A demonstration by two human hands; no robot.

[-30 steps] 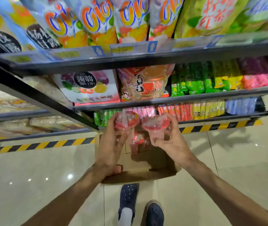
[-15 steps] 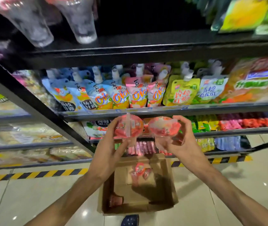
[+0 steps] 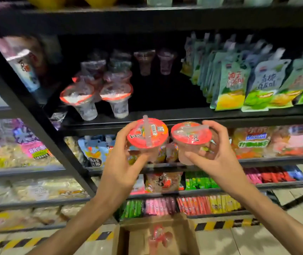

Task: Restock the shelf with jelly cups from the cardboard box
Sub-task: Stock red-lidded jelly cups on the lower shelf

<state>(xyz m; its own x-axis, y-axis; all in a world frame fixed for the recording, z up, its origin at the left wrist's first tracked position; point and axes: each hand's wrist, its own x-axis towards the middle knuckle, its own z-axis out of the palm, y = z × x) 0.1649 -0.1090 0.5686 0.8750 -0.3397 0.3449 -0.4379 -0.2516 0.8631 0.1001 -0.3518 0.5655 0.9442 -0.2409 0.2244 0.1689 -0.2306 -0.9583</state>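
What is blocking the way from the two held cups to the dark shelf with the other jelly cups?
Nothing visible. The left hand and right hand hold the red-lidded cups just below the shelf's front edge. Bare shelf lies right of the standing cups, before the green pouches.

Two cups sit side by side in front of the shelf [image 3: 165, 116] edge, the left cup [image 3: 147, 133] in the left hand [image 3: 121, 166], the right cup [image 3: 191, 137] in the right hand [image 3: 218, 159]. At 11 o'clock of them, stocked cups [image 3: 95, 96] stand on the shelf; pouches [image 3: 248, 80] at 2 o'clock. The box [image 3: 156, 236] lies on the floor at 6 o'clock, with cups inside.
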